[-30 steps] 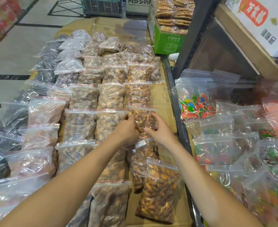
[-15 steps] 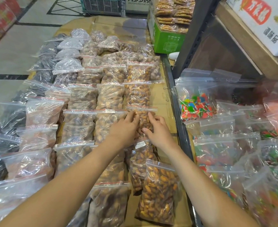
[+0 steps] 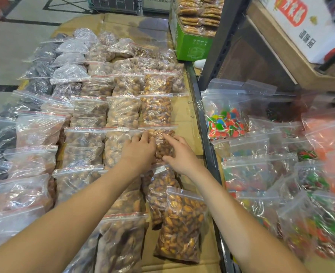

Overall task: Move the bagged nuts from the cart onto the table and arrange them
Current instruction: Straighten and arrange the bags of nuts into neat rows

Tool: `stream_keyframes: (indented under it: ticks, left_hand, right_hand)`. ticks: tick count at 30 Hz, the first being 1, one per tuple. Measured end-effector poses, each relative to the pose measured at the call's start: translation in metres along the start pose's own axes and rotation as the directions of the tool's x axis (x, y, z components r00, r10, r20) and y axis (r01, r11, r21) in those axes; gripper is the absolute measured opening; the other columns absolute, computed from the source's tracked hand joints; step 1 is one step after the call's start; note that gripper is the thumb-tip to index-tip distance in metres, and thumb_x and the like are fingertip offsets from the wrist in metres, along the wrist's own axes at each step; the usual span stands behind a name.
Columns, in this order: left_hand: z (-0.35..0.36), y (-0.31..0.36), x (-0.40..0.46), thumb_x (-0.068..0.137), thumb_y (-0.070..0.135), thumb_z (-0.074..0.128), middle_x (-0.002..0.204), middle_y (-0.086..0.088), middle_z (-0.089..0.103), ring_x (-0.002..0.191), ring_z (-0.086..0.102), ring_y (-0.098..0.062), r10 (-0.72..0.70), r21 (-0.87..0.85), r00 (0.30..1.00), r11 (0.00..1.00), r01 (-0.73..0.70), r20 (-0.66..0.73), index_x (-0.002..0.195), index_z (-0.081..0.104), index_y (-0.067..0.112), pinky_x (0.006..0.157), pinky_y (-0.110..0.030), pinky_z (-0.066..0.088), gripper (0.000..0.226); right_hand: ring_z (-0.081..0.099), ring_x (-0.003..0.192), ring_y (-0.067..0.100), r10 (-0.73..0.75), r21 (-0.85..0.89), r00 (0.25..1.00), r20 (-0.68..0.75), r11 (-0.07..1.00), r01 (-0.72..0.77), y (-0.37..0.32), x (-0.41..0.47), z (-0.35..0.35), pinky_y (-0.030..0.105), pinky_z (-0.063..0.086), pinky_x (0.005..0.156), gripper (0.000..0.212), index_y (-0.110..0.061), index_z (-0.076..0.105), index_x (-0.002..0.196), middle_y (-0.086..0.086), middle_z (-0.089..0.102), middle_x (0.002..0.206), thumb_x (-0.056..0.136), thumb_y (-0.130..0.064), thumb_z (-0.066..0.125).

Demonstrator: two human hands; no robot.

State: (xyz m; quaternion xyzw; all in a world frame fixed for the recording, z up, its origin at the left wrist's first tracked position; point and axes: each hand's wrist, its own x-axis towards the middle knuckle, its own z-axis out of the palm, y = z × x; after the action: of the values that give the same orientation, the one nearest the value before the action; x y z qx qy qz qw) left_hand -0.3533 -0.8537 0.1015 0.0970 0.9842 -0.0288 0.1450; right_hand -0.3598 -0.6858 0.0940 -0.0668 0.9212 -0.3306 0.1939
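On the cardboard-covered worktop (image 3: 184, 115), clear zip bags of nuts lie in rows running away from the person. Both hands rest on one bag of nuts (image 3: 159, 143) in the rightmost row, about midway along it. The left hand (image 3: 138, 149) lies palm-down on the bag's left side, fingers spread and only slightly bent, pressing the plastic. The right hand (image 3: 179, 153) sits on the bag's right side, fingers reaching toward the zip edge and the thumb tucked against the bag's near end; its grip looks loose, flat on the bag, not closed round it. Just nearer the person, another bag of amber nuts (image 3: 182, 225) overlaps its neighbour. Right of the worktop, past a dark metal rail (image 3: 208, 150), bags of coloured sweets (image 3: 225, 123) are heaped. A green box (image 3: 192, 46) of wrapped biscuits stands at the worktop's far end.
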Motion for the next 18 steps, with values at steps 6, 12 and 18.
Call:
stream_keyframes:
  ticks: [6,12,18]
  left_hand:
    - [0.011,-0.004,-0.001,0.101,0.033,0.058,0.17,-0.013,0.01,0.153,0.018,-0.037,0.018,0.009,1.0,1.0,-0.018,-0.016,0.161,0.012,0.009,0.116,-0.052,0.031,0.079]
    - [0.012,-0.001,0.0,0.098,0.04,0.063,0.169,-0.015,0.01,0.151,0.023,-0.041,0.038,-0.022,0.999,0.999,-0.038,0.001,0.161,0.011,0.008,0.117,-0.055,0.031,0.088]
    - [0.016,0.004,-0.001,0.097,0.045,0.063,0.17,-0.017,0.001,0.152,0.019,-0.042,0.013,-0.031,0.999,0.999,-0.011,0.041,0.162,0.001,0.008,0.119,-0.055,0.024,0.097]
  right_hand:
    - [0.033,0.15,0.019,0.018,0.088,1.0,-0.018,0.996,-0.017,0.003,-0.003,0.007,0.018,0.02,0.109,0.074,-0.029,0.038,0.159,0.002,0.025,0.164,0.095,-0.015,0.072]
    - [0.018,0.157,0.017,0.037,0.162,0.999,-0.008,0.986,-0.035,0.008,-0.01,0.01,0.026,0.02,0.118,0.076,-0.032,0.041,0.157,0.002,0.021,0.17,0.092,-0.016,0.076]
    - [0.019,0.157,0.019,0.035,0.124,0.999,-0.039,0.992,-0.03,0.005,-0.008,0.012,0.035,0.023,0.122,0.074,-0.035,0.043,0.155,0.001,0.019,0.17,0.091,-0.018,0.076]
